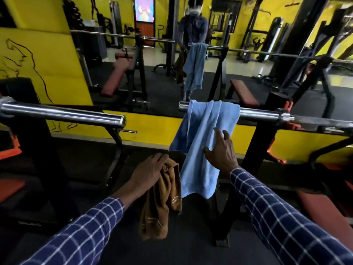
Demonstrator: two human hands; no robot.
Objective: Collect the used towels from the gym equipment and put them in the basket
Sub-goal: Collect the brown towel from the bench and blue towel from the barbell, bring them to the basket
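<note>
Right grip (219, 152) touches blue towel (202, 142) draping barbell (267, 114).

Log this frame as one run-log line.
left hand: holds bunched brown towel | right hand: open, on light blue towel draped over chrome barbell | basket: not visible
</note>
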